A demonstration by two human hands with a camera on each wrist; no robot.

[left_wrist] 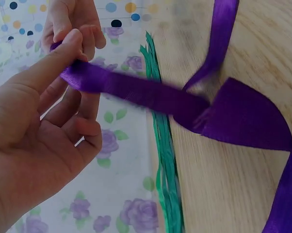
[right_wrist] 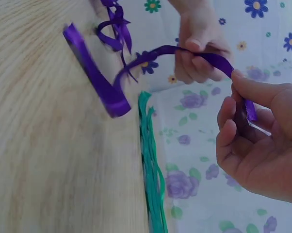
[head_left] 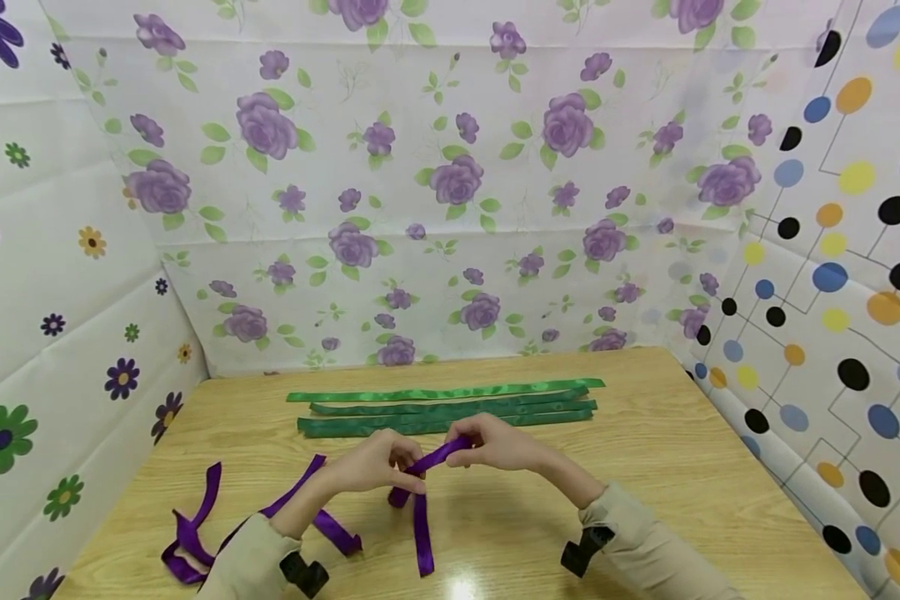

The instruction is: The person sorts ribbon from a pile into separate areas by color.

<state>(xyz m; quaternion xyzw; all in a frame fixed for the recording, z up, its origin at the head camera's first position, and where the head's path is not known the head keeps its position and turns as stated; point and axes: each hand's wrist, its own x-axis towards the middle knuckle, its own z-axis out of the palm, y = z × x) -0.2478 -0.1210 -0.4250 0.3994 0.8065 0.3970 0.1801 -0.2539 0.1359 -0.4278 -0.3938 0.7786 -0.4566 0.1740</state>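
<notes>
I count 2 hands (head_left: 375, 463), 1 held purple ribbon (head_left: 423, 533), 1 light-green ribbon (head_left: 450, 392), at least 2 dark-green ribbons (head_left: 352, 427); loose purple ribbons (head_left: 189, 537): unclear.

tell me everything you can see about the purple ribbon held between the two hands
The purple ribbon is a narrow, flat strip with a satin-like sheen. The right hand pinches it near one end, a short tip poking out; the left hand holds it farther along. Beyond that it bends and hangs over the table; whether it touches down is unclear.
</notes>
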